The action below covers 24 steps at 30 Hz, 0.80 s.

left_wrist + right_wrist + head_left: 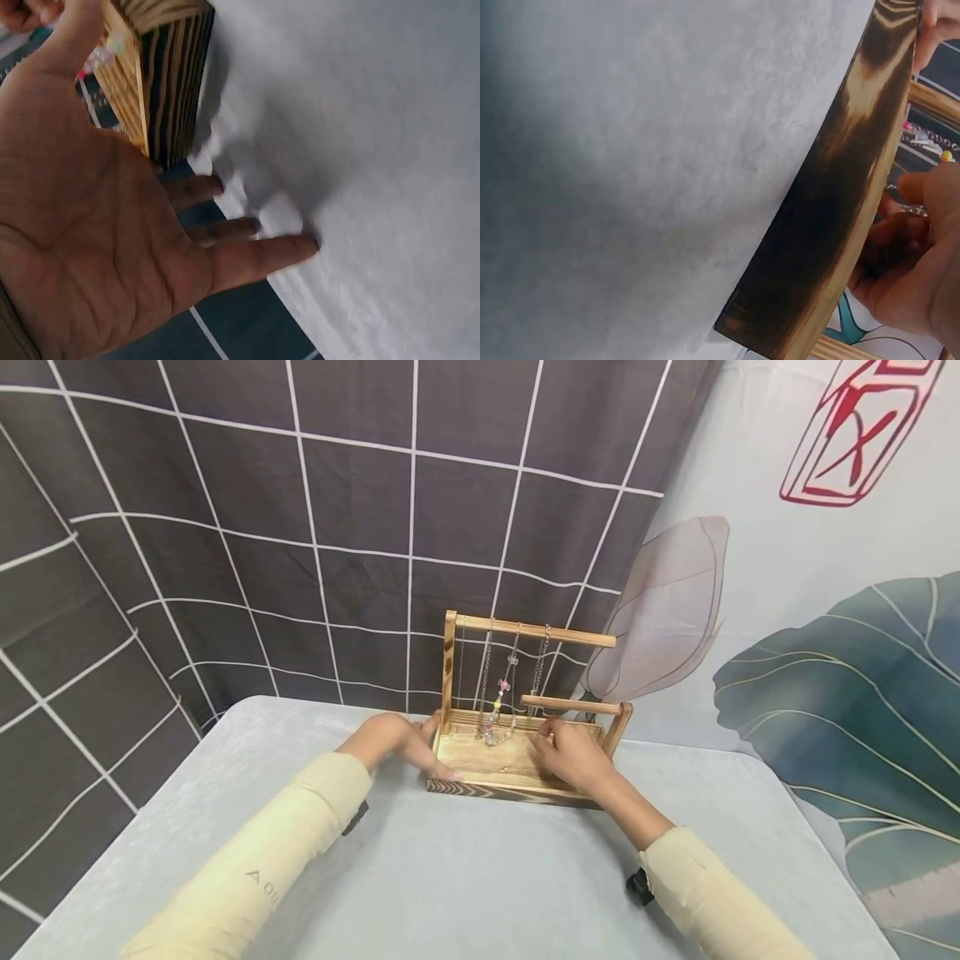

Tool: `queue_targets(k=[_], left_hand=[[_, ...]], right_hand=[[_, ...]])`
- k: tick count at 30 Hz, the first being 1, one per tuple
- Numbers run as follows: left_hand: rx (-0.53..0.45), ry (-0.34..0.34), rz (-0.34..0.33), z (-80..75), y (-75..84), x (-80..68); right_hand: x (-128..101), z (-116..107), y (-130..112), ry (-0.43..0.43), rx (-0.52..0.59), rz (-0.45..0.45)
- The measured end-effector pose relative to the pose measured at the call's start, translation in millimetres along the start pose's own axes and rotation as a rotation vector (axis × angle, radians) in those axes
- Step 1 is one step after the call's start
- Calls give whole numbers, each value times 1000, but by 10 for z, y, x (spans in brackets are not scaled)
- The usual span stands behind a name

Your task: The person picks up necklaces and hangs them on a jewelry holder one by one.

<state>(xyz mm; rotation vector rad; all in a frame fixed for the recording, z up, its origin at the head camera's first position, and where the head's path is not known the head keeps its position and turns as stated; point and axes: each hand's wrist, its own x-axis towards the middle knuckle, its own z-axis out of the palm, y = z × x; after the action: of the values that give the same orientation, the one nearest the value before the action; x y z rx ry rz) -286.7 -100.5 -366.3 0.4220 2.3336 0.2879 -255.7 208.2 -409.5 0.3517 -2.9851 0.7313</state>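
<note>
Just left of right grip (572, 752): chains (495, 727) hanging from stand (480, 768) rail, long axis vertical. Right fingers curled, pinching chain link. Left grip (405, 739) flat, fingers straight against stand's left side.

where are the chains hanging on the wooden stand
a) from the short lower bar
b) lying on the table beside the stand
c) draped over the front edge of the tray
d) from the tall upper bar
d: the chains hang from the tall upper bar of the wooden stand, dropping toward its tray, while the short lower bar carries none that can be seen.
</note>
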Motion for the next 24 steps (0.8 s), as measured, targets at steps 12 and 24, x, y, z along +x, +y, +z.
queue_targets(k=[12, 24], left_hand=[[-107, 166, -158, 351, 161, 9], [-46, 178, -76, 412, 152, 49]], right_hand=[[-79, -77, -50, 48, 200, 100], [-190, -205, -159, 108, 609, 202]])
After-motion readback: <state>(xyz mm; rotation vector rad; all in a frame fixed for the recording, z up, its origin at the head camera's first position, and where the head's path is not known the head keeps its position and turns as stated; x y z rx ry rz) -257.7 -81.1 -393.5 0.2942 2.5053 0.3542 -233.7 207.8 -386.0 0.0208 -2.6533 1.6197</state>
